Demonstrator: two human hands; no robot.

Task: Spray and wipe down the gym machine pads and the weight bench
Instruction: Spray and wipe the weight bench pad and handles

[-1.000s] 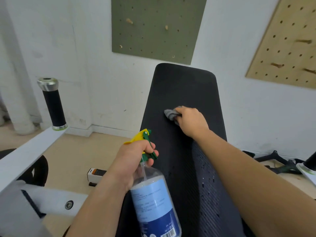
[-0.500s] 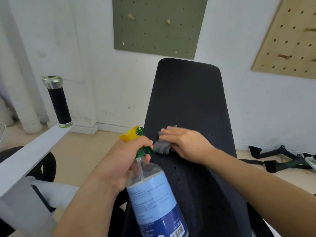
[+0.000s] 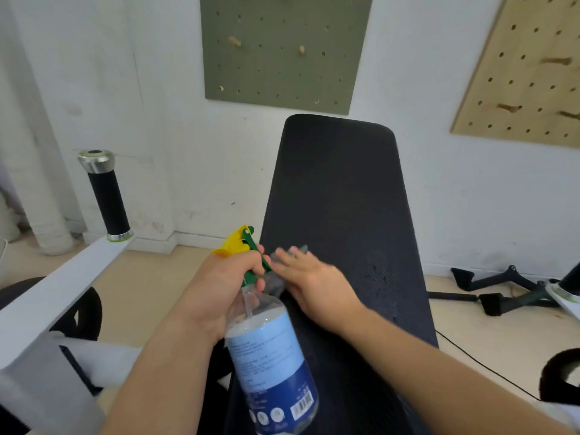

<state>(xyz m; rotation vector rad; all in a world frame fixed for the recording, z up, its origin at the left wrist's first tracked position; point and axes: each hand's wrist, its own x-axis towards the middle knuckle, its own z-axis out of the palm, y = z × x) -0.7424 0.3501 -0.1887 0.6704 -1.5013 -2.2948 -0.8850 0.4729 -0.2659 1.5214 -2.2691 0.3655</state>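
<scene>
The bench (image 3: 339,199) is the biggest thing here: a long black pad running away from both hands toward the wall, with its far end well beyond the fingertips and its near end passing under the right forearm. A white frame (image 3: 62,287) with an upright roller (image 3: 108,199) stands well off to the left hand's outer side.

The bottle (image 3: 270,365) hangs neck-up just left of the pad. The left hand (image 3: 219,287) is clenched round its neck with a finger by the green trigger, and the yellow nozzle points away over the pad's left edge.

The right hand (image 3: 314,284) lies flat on the pad, almost touching the left knuckles. Its fingers are straight and press down on a grey cloth (image 3: 275,281), most of which is hidden under the palm. The hand is blurred, so I judge it to be mid-stroke across the pad.

Droplets (image 3: 376,277) speckle the pad just to the right of the wiping hand, reaching down toward the wrist.

Wiping looks to be the step in hand. To do it well:
- Press evenly through the whole palm so the cloth does not bunch up.
- Bring the next stroke back over the wet patch, then overlap passes toward the far end, which looks dry.
- Hold the bottle clear of the stroke and leave the trigger alone until a new stretch needs wetting.
</scene>
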